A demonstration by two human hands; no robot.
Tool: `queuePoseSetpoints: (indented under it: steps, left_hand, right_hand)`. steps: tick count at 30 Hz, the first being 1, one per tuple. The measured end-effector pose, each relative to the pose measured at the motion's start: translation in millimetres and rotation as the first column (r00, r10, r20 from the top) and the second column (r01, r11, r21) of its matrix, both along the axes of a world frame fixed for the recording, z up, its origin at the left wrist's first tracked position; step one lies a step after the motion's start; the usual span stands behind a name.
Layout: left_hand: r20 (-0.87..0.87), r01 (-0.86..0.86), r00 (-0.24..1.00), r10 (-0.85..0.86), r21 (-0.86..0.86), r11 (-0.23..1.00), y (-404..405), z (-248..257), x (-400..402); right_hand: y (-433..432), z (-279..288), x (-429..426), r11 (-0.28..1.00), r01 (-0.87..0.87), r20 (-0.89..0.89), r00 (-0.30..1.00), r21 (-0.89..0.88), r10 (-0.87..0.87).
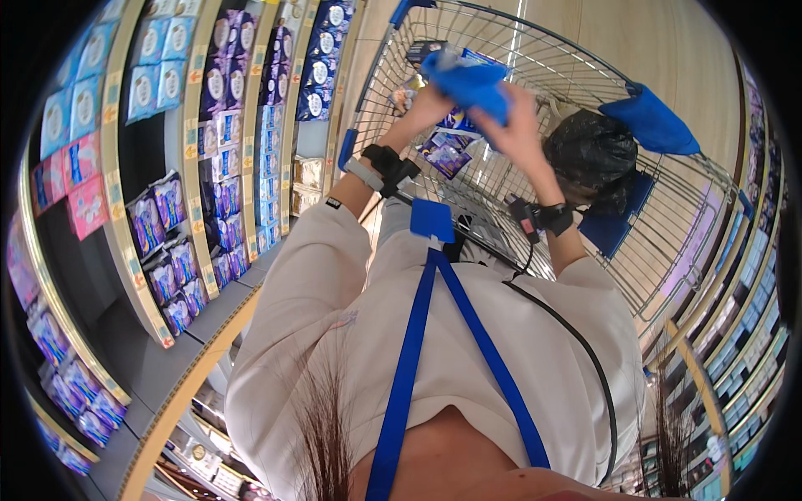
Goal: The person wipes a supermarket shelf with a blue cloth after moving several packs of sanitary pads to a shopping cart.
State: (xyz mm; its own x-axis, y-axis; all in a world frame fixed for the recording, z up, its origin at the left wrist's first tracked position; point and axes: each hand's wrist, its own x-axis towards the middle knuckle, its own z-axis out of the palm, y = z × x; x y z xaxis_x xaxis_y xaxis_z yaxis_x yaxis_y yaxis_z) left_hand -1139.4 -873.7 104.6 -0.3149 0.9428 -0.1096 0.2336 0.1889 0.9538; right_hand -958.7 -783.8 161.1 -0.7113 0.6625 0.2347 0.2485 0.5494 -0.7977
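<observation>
Both my hands are raised over a wire shopping cart (401, 37) in front of me. A blue cloth (467, 84), bunched and blurred by motion, is between them. My left hand (429, 106) grips its left end, and my right hand (515, 128) has its fingers on the right end. Beneath them, purple plastic packages (446, 153) lie in the cart, with a dark box (426, 51) near its far left corner. To the right of my right hand sits a black plastic bag (592, 150). Another blue cloth (655, 119) hangs over the cart's right rim.
Store shelves (188, 150) with blue, purple and pink packages stand close on the left. More stocked shelves (752, 282) curve along the right. Pale floor (683, 50) shows beyond the cart. A blue panel (617, 216) is beside the black bag.
</observation>
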Motion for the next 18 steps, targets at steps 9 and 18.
queuePoseSetpoints:
  steps: [9,18]
  left_hand:
    - [-0.373,-0.407,0.840,0.394,0.046,0.912,-105,157,-28]
    - [-0.182,-0.293,0.930,0.319,0.156,0.943,-243,219,-85]
  right_hand:
    - [-84,81,-94,0.939,0.009,-0.276,0.957,0.345,0.093]
    - [-140,169,-171,0.971,-0.168,-0.315,0.924,0.172,0.215]
